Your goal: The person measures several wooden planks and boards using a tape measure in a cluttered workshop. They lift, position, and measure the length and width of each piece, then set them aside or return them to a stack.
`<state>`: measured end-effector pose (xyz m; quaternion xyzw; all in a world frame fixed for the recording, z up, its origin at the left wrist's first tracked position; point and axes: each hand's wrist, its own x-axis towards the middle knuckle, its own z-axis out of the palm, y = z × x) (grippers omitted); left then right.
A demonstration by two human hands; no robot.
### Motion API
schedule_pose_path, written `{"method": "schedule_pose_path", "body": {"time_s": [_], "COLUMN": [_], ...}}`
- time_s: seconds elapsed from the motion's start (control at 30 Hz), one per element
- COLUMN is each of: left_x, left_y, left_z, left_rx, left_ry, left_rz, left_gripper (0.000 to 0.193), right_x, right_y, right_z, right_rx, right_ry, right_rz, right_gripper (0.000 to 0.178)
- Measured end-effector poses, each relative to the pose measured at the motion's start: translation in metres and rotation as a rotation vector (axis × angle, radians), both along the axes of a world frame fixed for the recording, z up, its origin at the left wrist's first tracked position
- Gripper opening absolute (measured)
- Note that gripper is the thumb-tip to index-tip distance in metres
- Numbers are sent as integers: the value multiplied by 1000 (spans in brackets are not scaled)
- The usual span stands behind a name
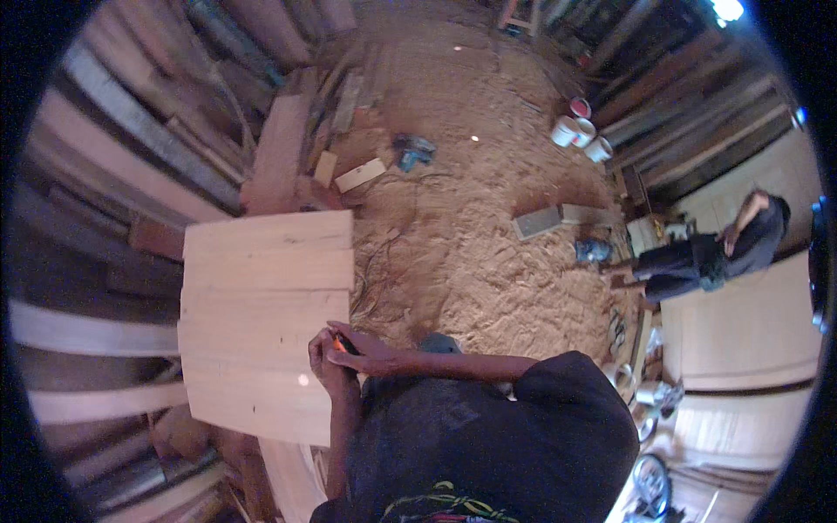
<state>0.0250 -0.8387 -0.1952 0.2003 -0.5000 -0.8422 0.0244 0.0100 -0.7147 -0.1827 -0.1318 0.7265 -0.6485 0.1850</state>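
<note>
Just in front of my body, my left hand (pixel 324 363) and my right hand (pixel 376 355) meet over the right edge of a pale wooden panel (pixel 261 327). Between them is a small orange-and-black handheld object (pixel 343 343), too small to name more exactly. Fingers of both hands are closed around it, and they partly hide it. The panel is made of several boards lying side by side, with fine seams and a few dark knots. Its far edge is slightly uneven.
Stacked timber (pixel 131 166) lines the left side. A blue power tool (pixel 413 152) and wood offcuts (pixel 360 175) lie on the sawdust-covered floor (pixel 471 288). White buckets (pixel 565 132) stand at the far right. Another person (pixel 741 240) stands at the right beside large pale panels (pixel 750 331).
</note>
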Motion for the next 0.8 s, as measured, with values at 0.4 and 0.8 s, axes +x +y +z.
{"method": "schedule_pose_path", "body": {"time_s": [0.4, 0.8], "left_x": [93, 135], "left_y": [-113, -115], "left_z": [-11, 11], "left_rx": [91, 171], "left_ry": [-10, -142], "left_rz": [462, 584], "left_gripper": [16, 21], "right_x": [38, 21], "right_y": [-26, -77], "right_z": [21, 49], "right_rx": [467, 485], "right_ry": [56, 485], "right_rz": [493, 762], "right_gripper": [65, 63]}}
